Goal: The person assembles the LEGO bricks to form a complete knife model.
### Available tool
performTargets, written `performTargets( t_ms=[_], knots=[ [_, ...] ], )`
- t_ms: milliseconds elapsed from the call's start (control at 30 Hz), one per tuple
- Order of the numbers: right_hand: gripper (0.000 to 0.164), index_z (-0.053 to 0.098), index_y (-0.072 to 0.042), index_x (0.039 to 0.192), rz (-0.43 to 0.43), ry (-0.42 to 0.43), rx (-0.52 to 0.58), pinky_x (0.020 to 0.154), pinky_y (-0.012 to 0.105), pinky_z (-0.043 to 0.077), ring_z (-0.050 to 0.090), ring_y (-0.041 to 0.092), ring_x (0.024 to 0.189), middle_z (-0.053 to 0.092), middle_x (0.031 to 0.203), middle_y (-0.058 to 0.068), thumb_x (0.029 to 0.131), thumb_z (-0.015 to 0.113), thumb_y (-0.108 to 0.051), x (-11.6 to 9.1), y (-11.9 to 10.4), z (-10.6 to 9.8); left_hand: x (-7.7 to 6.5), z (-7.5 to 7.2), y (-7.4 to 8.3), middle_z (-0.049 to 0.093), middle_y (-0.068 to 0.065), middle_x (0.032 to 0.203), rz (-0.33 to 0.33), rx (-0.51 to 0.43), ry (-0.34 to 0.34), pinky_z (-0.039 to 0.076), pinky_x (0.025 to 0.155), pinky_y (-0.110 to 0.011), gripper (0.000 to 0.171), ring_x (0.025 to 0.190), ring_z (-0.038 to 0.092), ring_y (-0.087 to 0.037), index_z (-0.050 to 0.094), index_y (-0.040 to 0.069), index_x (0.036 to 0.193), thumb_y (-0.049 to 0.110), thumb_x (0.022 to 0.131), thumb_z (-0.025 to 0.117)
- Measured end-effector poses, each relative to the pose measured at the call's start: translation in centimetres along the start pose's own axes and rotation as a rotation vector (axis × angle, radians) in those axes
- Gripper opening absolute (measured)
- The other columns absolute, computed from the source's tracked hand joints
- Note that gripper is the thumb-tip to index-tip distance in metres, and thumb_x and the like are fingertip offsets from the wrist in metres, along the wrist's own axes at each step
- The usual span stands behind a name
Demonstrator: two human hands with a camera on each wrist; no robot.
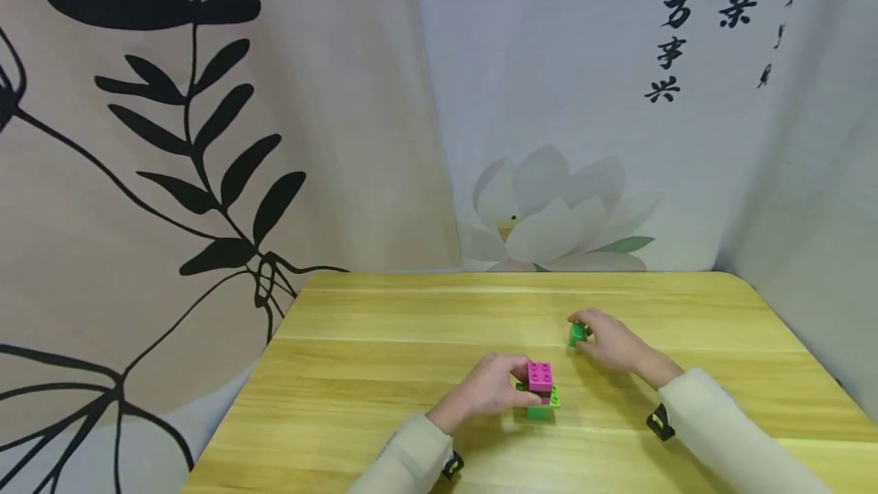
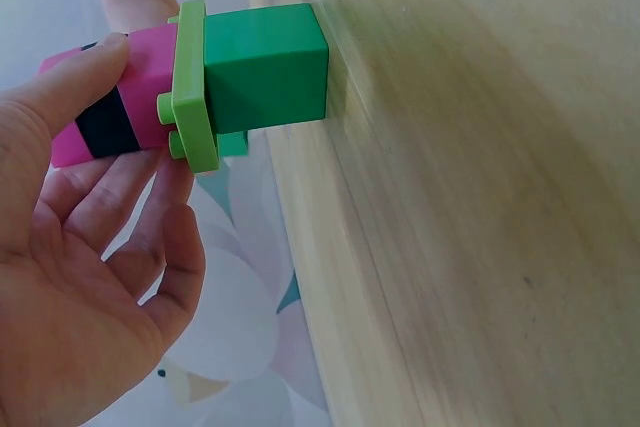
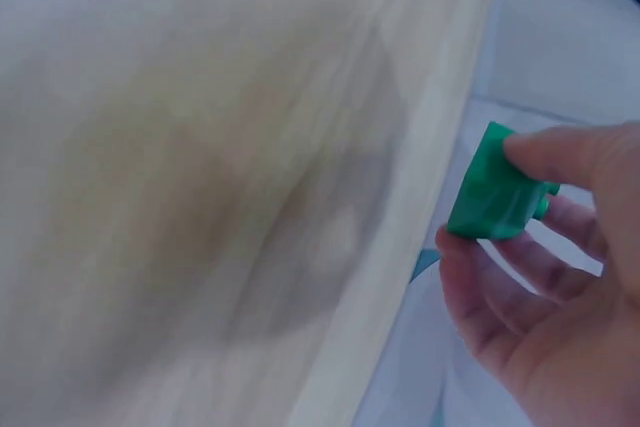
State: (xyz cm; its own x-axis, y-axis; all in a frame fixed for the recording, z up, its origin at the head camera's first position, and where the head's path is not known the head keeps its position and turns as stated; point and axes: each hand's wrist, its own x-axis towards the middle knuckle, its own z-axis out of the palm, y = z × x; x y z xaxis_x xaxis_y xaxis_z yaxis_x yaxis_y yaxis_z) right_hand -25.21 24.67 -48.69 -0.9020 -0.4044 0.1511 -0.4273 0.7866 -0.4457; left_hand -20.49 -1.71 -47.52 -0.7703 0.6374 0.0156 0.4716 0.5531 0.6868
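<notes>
Yellow wood-grain surface (image 1: 384, 372) — left grip (image 1: 488, 385) pinching pink-black-green plastic block stack (image 1: 539, 376) near top; right grip (image 1: 613, 340) — holding green plastic block (image 1: 578, 335) at fingertips (image 3: 460, 245).

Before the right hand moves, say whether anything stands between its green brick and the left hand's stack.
Nothing visible: in the head view, only tabletop shows between the green brick in the right hand and the stack the left hand holds.

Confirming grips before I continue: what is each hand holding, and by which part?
Left hand: the block stack, by its pink-and-black upper part. Right hand: a green block, by its sides.
</notes>
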Motion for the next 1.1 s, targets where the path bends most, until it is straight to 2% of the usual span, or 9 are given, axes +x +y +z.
performTargets(
  t_ms=[233,433,567,767,933,1100],
  knots=[
    [0.044,0.054,0.002,0.124,-0.084,0.003,0.021,0.079,0.038,0.05,0.057,0.016,0.092,0.057,0.103,-0.003,0.085,0.069,-0.01,-2.7,-2.5,-0.7,-0.3,0.0,0.0,0.067,0.018,0.086,-0.002,-0.002,0.004,0.045,0.079,-0.024,0.026,0.084,0.058,0.003,0.065,0.023,0.094,0.03,0.075,0.08],
    [0.044,0.055,-0.001,0.125,-0.158,0.04,0.051,0.073,0.033,0.051,0.054,0.009,0.091,0.055,0.102,-0.009,0.084,0.069,-0.01,-4.2,-4.6,-2.1,-0.3,0.1,-0.1,0.066,0.019,0.085,0.001,0.007,0.019,0.045,0.074,-0.022,0.027,0.082,0.057,0.004,0.066,0.023,0.096,0.03,0.075,0.081],
    [0.044,0.056,-0.004,0.123,-0.227,0.068,0.06,0.07,0.027,0.049,0.053,0.006,0.09,0.055,0.103,-0.01,0.082,0.071,-0.007,-4.9,-5.9,-3.1,-0.2,0.0,0.0,0.065,0.018,0.083,0.008,0.004,0.018,0.045,0.071,-0.021,0.026,0.079,0.057,0.003,0.066,0.022,0.095,0.029,0.075,0.08],
    [0.049,0.057,-0.002,0.122,-0.325,0.182,0.077,0.071,0.026,0.05,0.055,0.005,0.09,0.059,0.107,-0.004,0.076,0.075,-0.002,-5.4,-7.9,-3.9,0.0,-0.2,0.0,0.066,0.018,0.085,0.019,0.01,0.009,0.045,0.074,-0.021,0.027,0.082,0.058,0.003,0.066,0.022,0.097,0.029,0.076,0.08],
    [0.051,0.056,-0.003,0.125,-0.406,0.244,0.155,0.071,0.025,0.05,0.057,0.007,0.092,0.06,0.113,0.0,0.078,0.074,0.0,-5.6,-9.4,-3.5,0.1,-0.3,-0.1,0.066,0.018,0.084,0.026,0.014,0.01,0.045,0.073,-0.021,0.027,0.081,0.057,0.003,0.066,0.021,0.098,0.029,0.076,0.08],
    [0.048,0.056,-0.007,0.126,-0.453,0.246,0.184,0.069,0.025,0.05,0.057,0.007,0.092,0.06,0.112,-0.001,0.081,0.072,-0.002,-5.6,-10.1,-2.7,0.1,-0.2,-0.1,0.066,0.019,0.085,0.043,0.026,0.013,0.046,0.075,-0.021,0.027,0.082,0.058,0.004,0.066,0.022,0.098,0.03,0.076,0.08]
  ],
)
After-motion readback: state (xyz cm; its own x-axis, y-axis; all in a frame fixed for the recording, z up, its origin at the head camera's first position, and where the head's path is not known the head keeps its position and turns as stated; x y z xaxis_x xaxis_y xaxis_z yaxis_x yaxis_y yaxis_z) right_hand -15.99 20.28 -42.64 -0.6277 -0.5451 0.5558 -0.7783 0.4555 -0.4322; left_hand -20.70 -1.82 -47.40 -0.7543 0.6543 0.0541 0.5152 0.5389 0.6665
